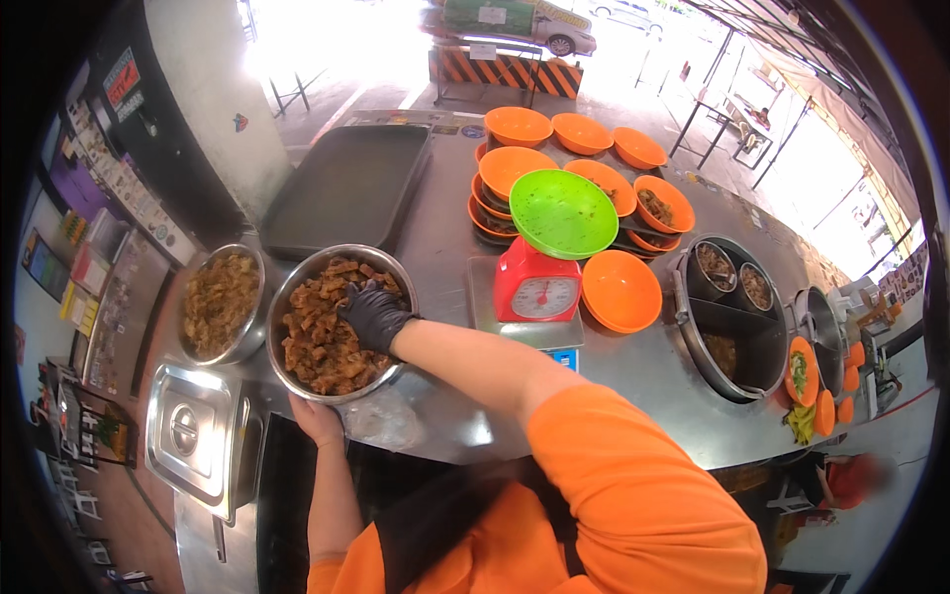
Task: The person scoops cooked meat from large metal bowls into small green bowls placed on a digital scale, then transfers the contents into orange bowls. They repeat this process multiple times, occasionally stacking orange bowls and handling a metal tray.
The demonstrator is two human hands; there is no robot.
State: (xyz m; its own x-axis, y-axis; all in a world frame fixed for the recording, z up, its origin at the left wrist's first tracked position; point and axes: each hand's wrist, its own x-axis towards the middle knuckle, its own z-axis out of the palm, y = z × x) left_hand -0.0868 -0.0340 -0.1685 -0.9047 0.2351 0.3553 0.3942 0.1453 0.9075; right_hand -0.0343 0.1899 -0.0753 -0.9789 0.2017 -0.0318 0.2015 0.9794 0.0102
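My right hand [377, 315], in a black glove, reaches into a steel bowl [277, 356] of browned meat pieces [319, 323]; its fingertips are down among the meat, so I cannot tell if they grip any. My bare left hand [318, 419] is at the near side of this bowl's rim, its fingers partly hidden under the bowl. A second steel bowl [256, 327] with shredded brown food [220, 301] stands to the left. Right of my gloved hand stands a red dial scale [538, 286] with a green dish [564, 211] on top.
Orange bowls [622, 291] stand beside and behind the scale, some stacked with trays between. A dark tray [345, 193] lies at the back left, a lidded steel pan [194, 431] at the near left. A round divided pot [686, 341] is at right; a person [853, 479] sits beyond.
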